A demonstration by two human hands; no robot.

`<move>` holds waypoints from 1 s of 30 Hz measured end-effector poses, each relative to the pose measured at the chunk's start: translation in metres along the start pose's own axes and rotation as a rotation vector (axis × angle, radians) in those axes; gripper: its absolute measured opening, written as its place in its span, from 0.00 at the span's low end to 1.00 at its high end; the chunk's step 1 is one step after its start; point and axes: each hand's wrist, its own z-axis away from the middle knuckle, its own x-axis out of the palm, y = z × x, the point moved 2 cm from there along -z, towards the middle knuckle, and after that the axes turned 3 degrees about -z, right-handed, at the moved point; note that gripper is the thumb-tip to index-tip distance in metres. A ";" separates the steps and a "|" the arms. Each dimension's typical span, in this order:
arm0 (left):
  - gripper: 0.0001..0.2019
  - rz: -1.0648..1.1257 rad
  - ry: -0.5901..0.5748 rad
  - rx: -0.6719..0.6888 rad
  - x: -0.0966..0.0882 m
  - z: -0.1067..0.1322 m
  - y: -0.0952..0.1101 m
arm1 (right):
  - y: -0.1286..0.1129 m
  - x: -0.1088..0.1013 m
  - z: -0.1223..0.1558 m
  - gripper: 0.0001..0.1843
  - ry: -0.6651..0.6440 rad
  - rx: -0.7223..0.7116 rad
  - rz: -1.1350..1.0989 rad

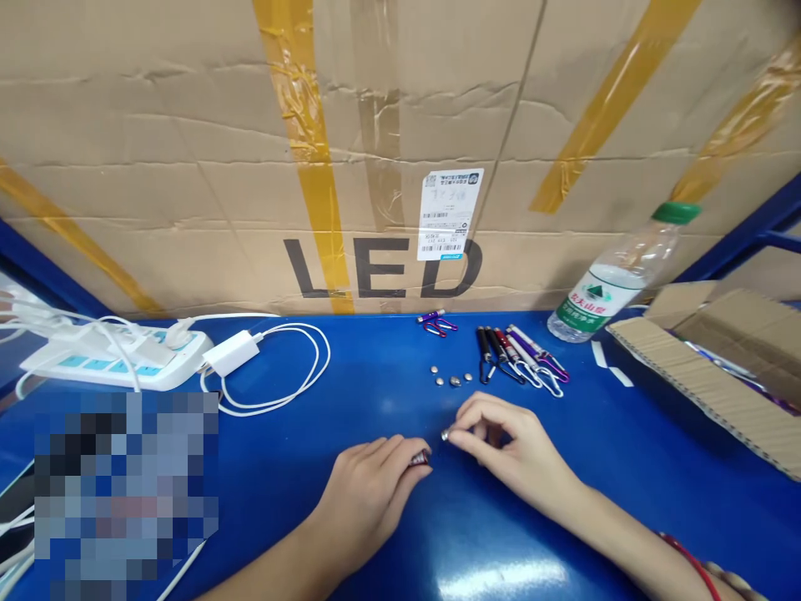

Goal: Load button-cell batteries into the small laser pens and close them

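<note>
Low in the middle of the view, my left hand (369,484) is closed round a small dark red flashlight tube (419,457); its end shows between thumb and fingers, the rest is hidden. Just to the right, apart from it, my right hand (510,438) pinches a small silver button cell (445,435) between thumb and fingertip. Something dark partly shows behind its curled fingers. Several loose button cells (455,381) lie on the blue table (375,384) beyond my hands. Behind them to the right is a row of mini flashlights (504,351) with carabiner clips, in black, red, silver and purple.
A purple flashlight (431,316) with a red clip lies by the large cardboard box (219,192). At right stand a tilted-looking water bottle (601,292) and an open carton (707,392). A power strip (181,363), white charger (231,354) and cables occupy the left, near a blurred-out patch.
</note>
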 end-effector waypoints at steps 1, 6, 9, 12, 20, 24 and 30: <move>0.07 0.017 -0.007 -0.012 0.000 0.000 0.000 | 0.003 -0.005 -0.002 0.11 0.034 -0.004 0.060; 0.08 0.028 -0.014 -0.030 -0.001 0.001 0.001 | 0.019 -0.022 -0.007 0.06 0.095 -0.031 0.410; 0.08 0.020 0.004 -0.014 -0.003 0.001 0.004 | 0.025 -0.023 -0.006 0.07 0.099 -0.010 0.483; 0.08 0.015 0.020 0.006 -0.004 0.001 0.006 | 0.028 -0.022 -0.005 0.11 0.136 0.006 0.474; 0.08 0.018 0.025 0.012 -0.003 0.002 0.007 | 0.032 -0.021 -0.008 0.17 0.169 -0.062 0.468; 0.08 0.026 0.015 0.011 -0.003 0.002 0.007 | 0.033 -0.016 -0.008 0.18 0.053 -0.189 0.556; 0.07 0.030 0.003 0.004 -0.002 0.003 0.006 | 0.029 -0.014 -0.007 0.17 -0.020 -0.259 0.691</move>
